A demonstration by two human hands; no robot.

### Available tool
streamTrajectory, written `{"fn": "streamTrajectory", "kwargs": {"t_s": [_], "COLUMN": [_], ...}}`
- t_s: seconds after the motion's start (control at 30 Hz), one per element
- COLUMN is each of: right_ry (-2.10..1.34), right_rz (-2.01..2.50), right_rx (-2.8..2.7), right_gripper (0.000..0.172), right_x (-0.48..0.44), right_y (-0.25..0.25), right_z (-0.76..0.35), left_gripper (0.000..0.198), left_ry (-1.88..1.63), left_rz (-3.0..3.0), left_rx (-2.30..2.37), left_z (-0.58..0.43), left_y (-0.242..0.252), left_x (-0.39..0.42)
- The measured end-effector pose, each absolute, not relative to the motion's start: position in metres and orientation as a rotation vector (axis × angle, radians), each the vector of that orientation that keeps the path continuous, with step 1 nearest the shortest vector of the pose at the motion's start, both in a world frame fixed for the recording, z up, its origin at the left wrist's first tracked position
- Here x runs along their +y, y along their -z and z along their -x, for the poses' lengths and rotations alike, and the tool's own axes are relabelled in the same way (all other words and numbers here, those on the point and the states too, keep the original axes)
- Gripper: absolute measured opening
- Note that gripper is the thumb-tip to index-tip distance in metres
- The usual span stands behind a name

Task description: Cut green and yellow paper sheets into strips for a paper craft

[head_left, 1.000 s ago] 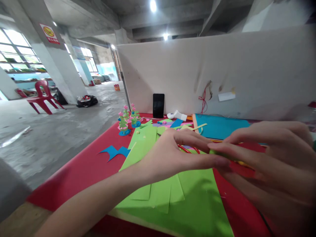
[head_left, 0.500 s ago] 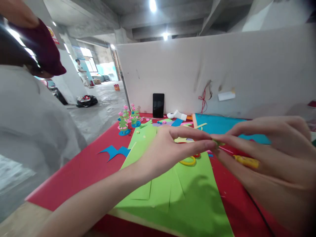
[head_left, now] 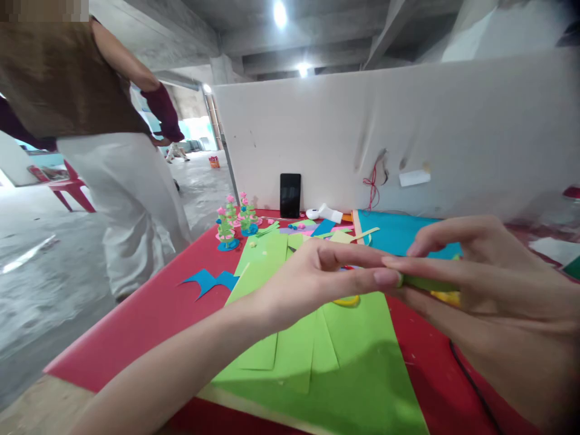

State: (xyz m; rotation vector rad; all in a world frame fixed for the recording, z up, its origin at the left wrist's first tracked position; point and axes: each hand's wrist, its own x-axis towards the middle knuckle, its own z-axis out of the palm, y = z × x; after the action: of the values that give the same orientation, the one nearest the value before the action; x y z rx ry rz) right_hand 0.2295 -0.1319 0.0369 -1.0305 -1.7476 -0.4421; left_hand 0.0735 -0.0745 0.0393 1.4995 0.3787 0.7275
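My left hand and my right hand meet above the table, fingertips pinched together on a small rolled strip of green paper. The strip runs from the left fingertips back between the right thumb and fingers. Below the hands lies a large green paper sheet cut into strips along one side. Yellow-handled scissors show partly under the hands.
The red table holds blue paper scraps, small paper flower trees, a blue sheet, a black phone leaning on the white partition. A person in white trousers walks past at the left.
My hands stay joined on the green strip, with the right fingers shifting slightly. A person at the left has moved away from the camera and now walks further off.
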Motion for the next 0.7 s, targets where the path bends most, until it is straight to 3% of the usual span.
{"fn": "streamTrajectory", "kwargs": {"t_s": [0.1,0.43,0.7], "right_ry": [0.268,0.622,0.404], "right_rz": [1.104,1.034,1.117], "right_rx": [-1.725,-1.753,-1.767], "right_gripper": [0.012,0.025,0.013], "right_x": [-0.1325,-0.1321,-0.1312], "right_y": [-0.0355,-0.0358,-0.0371], "right_z": [-0.2308,-0.2281,-0.2309], "left_gripper": [0.016,0.017,0.019], "left_ry": [-0.747,-0.787,-0.753], "left_rz": [-1.471,-1.432,-1.425], "left_rx": [0.403,0.456,0.469], "left_z": [-0.0735,-0.0765,-0.0758], "left_y": [-0.0359,-0.0354,-0.0356], "left_x": [-0.0728,-0.0733,-0.0735]}}
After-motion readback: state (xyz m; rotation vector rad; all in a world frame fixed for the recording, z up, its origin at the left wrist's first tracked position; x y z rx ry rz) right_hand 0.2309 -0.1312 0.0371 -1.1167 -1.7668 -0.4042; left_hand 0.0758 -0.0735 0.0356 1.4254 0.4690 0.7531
